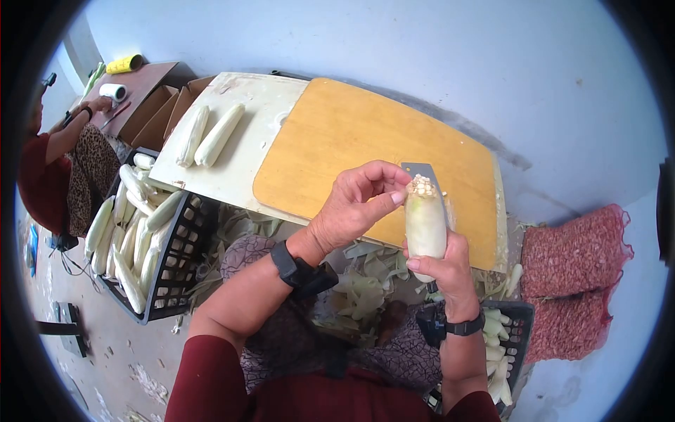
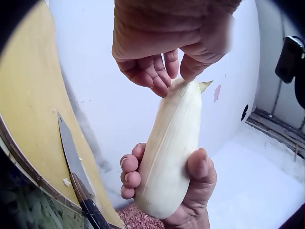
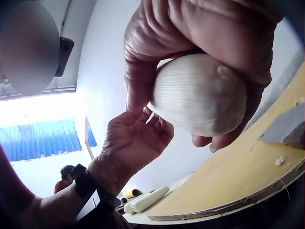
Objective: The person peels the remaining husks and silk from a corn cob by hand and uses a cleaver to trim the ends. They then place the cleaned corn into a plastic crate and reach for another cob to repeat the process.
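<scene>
My right hand [image 1: 450,271] grips the lower, rounded end of a pale ear of corn [image 1: 425,228] held upright above the board. Several kernels show at its top, and in the left wrist view pale husk [image 2: 167,157] wraps its side. My left hand [image 1: 358,200] pinches at the top with thumb and fingertips, the other fingers loosely curled. Behind the corn lies a knife [image 2: 71,152] with a dark handle, its blade on the yellow board [image 1: 351,133] and its handle at the front edge.
Two pale ears [image 1: 219,135] lie on the table's left part. A black crate [image 1: 179,260] of ears stands at left, another crate [image 1: 517,320] at right beside red mesh sacks [image 1: 573,260]. Husks [image 1: 362,288] litter the floor. Another person [image 1: 53,169] sits at far left.
</scene>
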